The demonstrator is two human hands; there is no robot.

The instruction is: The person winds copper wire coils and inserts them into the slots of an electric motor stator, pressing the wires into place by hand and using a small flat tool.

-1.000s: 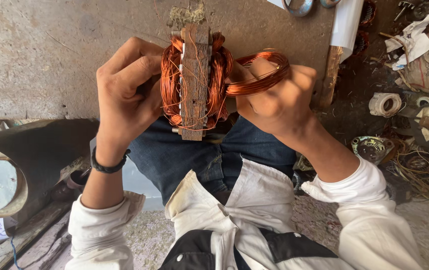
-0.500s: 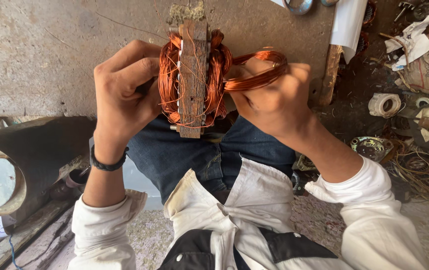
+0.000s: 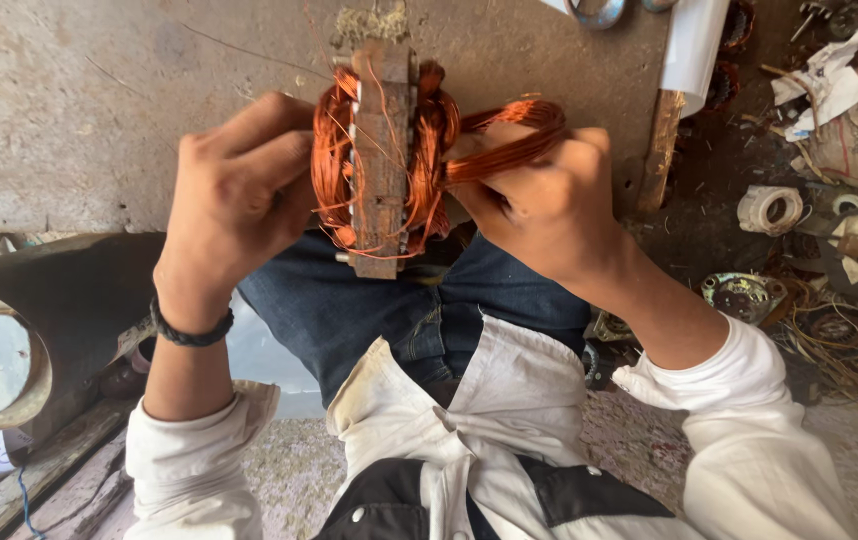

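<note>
Over the lap, just above the blue jeans (image 3: 369, 310), we hold a motor stator (image 3: 381, 160), a rusty stack of metal plates wound with copper wire coils (image 3: 331, 150) that bulge out on both its sides. Our left hand (image 3: 234, 205) is closed around the left bulge of coils, fingers curled over the wire and thumb tucked under, so that grip is shut on the stator. A dark cord bracelet (image 3: 189, 328) sits on that wrist. Our right hand (image 3: 549, 200) is on the right side, its grip closed on a loose loop of copper wire (image 3: 509, 125) that stands out from the winding and runs back into the stator's right face. Thin single strands cross the front of the metal stack.

Beyond the stator lies a rough grey concrete floor (image 3: 99, 110). To the far right, a wooden stick (image 3: 661, 150) leans beside a white sheet (image 3: 694, 45). Farther right the ground is littered with scrap: a white tape roll (image 3: 769, 210), crumpled paper (image 3: 829, 85), a small round metal part (image 3: 741, 296) and tangled wire (image 3: 849, 340). At the near left sits a dark curved metal housing (image 3: 59, 300). White shirt sleeves (image 3: 749, 440) cover both forearms.
</note>
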